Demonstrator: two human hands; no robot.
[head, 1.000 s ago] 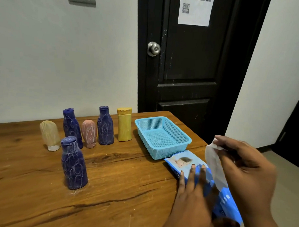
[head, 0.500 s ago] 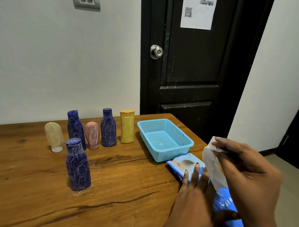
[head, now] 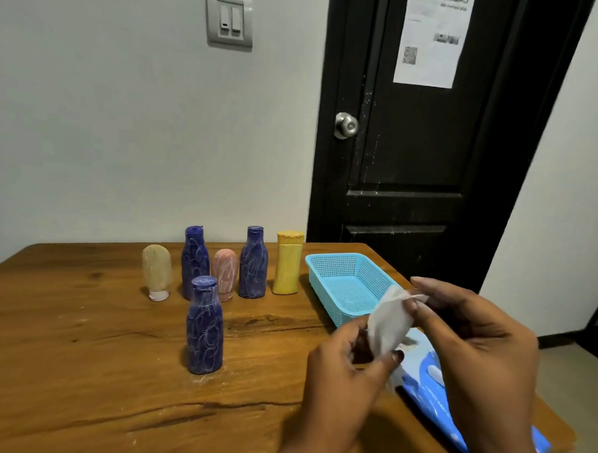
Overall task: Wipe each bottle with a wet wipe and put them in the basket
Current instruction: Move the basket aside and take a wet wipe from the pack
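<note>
Closest in, the left hand (head: 346, 375) and right hand (head: 474, 336) both pinch a crumpled white wet wipe (head: 387, 324) between curled fingers and thumbs, held above the wooden table (head: 79, 353). Beneath them lies a flat blue plastic wipes pack (head: 431, 379) at the table's right edge, partly hidden by both hands.

To the left, a dark blue scribbled bottle (head: 205, 325) stands upright alone. Beyond the hands sits a light blue mesh plastic basket (head: 337, 262); the wipe covers its near right corner, and all the bottles stand outside it.

Behind, in a row left of the basket: a beige tube on its white cap (head: 157, 271), a second blue bottle (head: 195, 259), a pink tube (head: 224, 274), a third blue bottle (head: 253, 262) and a yellow flat-topped bottle (head: 288, 263).

Farthest are a grey wall switch (head: 229, 23) and a black door (head: 413, 163) with a metal knob (head: 346, 125) and a printed paper sheet (head: 431, 37).
</note>
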